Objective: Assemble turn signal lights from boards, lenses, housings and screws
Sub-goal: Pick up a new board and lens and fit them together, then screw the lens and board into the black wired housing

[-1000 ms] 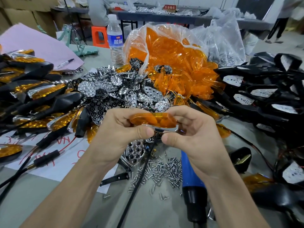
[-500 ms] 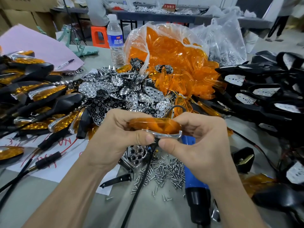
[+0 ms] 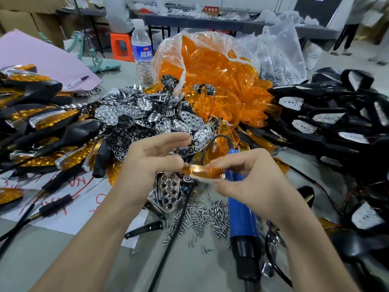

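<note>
My right hand [image 3: 250, 184] pinches an amber lens with a chrome reflector board in it [image 3: 202, 171], held above the table's middle. My left hand [image 3: 147, 163] has its fingers stretched out above the lens, and its thumb lies at the lens's left end. Behind the hands is a pile of chrome reflector boards [image 3: 147, 119]. A clear bag of amber lenses [image 3: 221, 81] stands further back. Black housings with white boards [image 3: 328, 123] are heaped at the right. Loose screws [image 3: 206, 220] lie under my hands.
A blue electric screwdriver [image 3: 242, 224] lies right of the screws, its black cable looping forward. Finished lights with stalks [image 3: 42, 123] are stacked at the left on white paper. A water bottle [image 3: 142, 51], a pink sheet [image 3: 42, 57] and a pen [image 3: 75, 82] sit behind.
My left hand has let go of the lens and opened its fingers. The lens has dropped lower and to the right, now held by my right hand alone.
</note>
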Tool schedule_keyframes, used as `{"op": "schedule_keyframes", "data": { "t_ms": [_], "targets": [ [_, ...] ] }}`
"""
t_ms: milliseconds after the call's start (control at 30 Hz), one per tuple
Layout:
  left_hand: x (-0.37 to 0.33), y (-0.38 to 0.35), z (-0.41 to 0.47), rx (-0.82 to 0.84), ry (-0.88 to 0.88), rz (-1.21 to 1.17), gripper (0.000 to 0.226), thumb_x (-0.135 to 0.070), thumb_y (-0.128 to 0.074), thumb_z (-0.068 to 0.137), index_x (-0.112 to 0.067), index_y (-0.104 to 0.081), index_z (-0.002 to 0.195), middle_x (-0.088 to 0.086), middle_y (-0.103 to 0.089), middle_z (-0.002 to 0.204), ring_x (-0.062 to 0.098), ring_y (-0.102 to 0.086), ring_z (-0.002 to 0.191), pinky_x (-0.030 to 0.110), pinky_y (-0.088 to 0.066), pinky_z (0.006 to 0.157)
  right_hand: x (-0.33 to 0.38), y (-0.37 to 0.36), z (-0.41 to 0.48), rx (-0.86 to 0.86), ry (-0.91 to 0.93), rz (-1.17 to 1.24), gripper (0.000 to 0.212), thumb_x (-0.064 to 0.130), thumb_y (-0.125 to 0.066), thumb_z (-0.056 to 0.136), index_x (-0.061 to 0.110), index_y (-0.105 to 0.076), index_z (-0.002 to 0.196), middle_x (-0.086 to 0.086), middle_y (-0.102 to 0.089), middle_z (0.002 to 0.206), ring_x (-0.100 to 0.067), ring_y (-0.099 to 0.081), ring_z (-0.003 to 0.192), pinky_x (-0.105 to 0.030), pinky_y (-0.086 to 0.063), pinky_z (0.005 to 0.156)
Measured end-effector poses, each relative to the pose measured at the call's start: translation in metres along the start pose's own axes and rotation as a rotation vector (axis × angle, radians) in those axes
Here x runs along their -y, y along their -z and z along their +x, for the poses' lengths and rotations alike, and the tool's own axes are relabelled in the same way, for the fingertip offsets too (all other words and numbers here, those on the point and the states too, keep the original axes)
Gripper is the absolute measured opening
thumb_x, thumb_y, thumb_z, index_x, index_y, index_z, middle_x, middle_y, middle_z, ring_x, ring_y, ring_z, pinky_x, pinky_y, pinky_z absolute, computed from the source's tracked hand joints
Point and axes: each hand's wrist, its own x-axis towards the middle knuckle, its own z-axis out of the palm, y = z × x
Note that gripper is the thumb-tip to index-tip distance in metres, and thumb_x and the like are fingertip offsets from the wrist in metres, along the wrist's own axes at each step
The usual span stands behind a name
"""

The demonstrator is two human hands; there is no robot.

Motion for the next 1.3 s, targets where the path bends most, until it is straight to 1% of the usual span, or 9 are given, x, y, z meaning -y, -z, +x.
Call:
{"op": "schedule_keyframes", "data": {
  "t_ms": [200, 367, 467, 533, 733, 933, 1033, 1167, 1300],
  "targets": [
    [0.008, -0.011, 0.008, -0.362, 0.095, 0.334, 0.022, -0.015, -0.077, 0.086, -0.036, -0.081, 0.087, -0.021, -0.078, 0.085, 0.007, -0.075, 0.082, 0.033, -0.060, 0.082, 0.005, 0.012, -0.007, 0.288, -0.082, -0.393, 0.071, -0.013, -0.057, 0.079, 0.051, -0.076, 0.102, 0.038, -0.057, 0.136, 0.020, -0.034, 0.134, -0.011, -0.018, 0.102],
    [0.015, -0.016, -0.003, -0.305, -0.056, 0.716, 0.033, -0.012, -0.068, 0.090, -0.043, -0.075, 0.101, -0.028, -0.073, 0.082, 0.006, -0.065, 0.056, 0.010, -0.049, 0.055, -0.007, 0.006, -0.002, -0.154, -0.232, -0.248, 0.053, -0.008, -0.057, 0.089, 0.040, -0.079, 0.085, 0.028, -0.070, 0.100, 0.011, -0.061, 0.070, -0.006, -0.041, 0.051],
    [0.018, -0.024, -0.007, -0.205, -0.127, 0.863, 0.035, -0.024, -0.070, 0.095, -0.040, -0.071, 0.127, -0.019, -0.072, 0.123, 0.011, -0.064, 0.122, 0.023, -0.033, 0.117, -0.013, 0.001, 0.008, -0.207, -0.218, -0.212, 0.044, -0.001, -0.061, 0.091, 0.038, -0.078, 0.082, 0.028, -0.070, 0.095, 0.002, -0.065, 0.083, -0.007, -0.046, 0.056],
    [0.019, -0.028, -0.012, -0.083, -0.150, 0.978, 0.043, -0.038, -0.064, 0.099, -0.038, -0.061, 0.141, -0.013, -0.050, 0.155, 0.010, -0.028, 0.153, 0.025, -0.004, 0.122, -0.012, -0.003, 0.010, -0.215, -0.199, -0.179, 0.043, 0.000, -0.061, 0.090, 0.039, -0.078, 0.080, 0.028, -0.071, 0.093, 0.004, -0.067, 0.088, -0.009, -0.049, 0.063],
    [0.011, -0.048, -0.022, 0.135, -0.224, 1.101, 0.067, -0.056, -0.041, 0.102, -0.028, -0.030, 0.162, -0.008, -0.020, 0.171, 0.011, -0.002, 0.159, 0.031, 0.007, 0.126, -0.023, 0.020, -0.007, -0.137, -0.340, -0.398, 0.041, 0.008, -0.060, 0.089, 0.044, -0.074, 0.104, 0.009, -0.073, 0.105, -0.012, -0.064, 0.056, -0.017, -0.048, 0.049],
    [-0.010, -0.097, -0.011, 0.236, -0.308, 1.052, 0.062, -0.056, -0.038, 0.103, -0.030, -0.037, 0.159, -0.006, -0.019, 0.171, 0.011, 0.001, 0.159, 0.029, 0.010, 0.124, -0.019, 0.090, -0.021, 0.152, -0.524, -0.885, 0.074, -0.006, -0.046, 0.086, 0.030, -0.051, 0.150, -0.005, -0.063, 0.138, -0.014, -0.062, 0.078, -0.007, -0.036, 0.039],
    [-0.010, -0.114, -0.008, 0.286, -0.302, 1.028, 0.053, -0.049, -0.049, 0.105, -0.032, -0.044, 0.155, -0.007, -0.021, 0.171, 0.010, -0.001, 0.159, 0.032, 0.010, 0.125, -0.023, 0.087, -0.034, 0.235, -0.492, -0.893, 0.061, -0.002, -0.059, 0.086, 0.035, -0.063, 0.135, 0.003, -0.071, 0.122, -0.017, -0.069, 0.094, -0.021, -0.056, 0.069],
    [-0.008, -0.119, -0.013, 0.288, -0.282, 0.980, 0.042, -0.040, -0.055, 0.103, -0.034, -0.057, 0.145, -0.010, -0.034, 0.166, 0.009, -0.011, 0.158, 0.031, 0.008, 0.125, -0.023, 0.086, -0.050, 0.054, -0.444, -0.884, 0.030, 0.001, -0.071, 0.081, 0.031, -0.070, 0.083, 0.005, -0.068, 0.082, -0.015, -0.065, 0.070, -0.023, -0.049, 0.054],
    [-0.014, -0.116, -0.017, 0.261, -0.206, 0.671, 0.030, -0.037, -0.066, 0.094, -0.037, -0.073, 0.123, -0.026, -0.067, 0.121, -0.003, -0.062, 0.112, 0.025, -0.043, 0.105, 0.005, 0.096, -0.050, -0.115, -0.246, -0.695, 0.028, 0.000, -0.076, 0.073, 0.029, -0.073, 0.069, 0.009, -0.071, 0.066, -0.007, -0.067, 0.061, -0.023, -0.052, 0.053]
  ]
}}
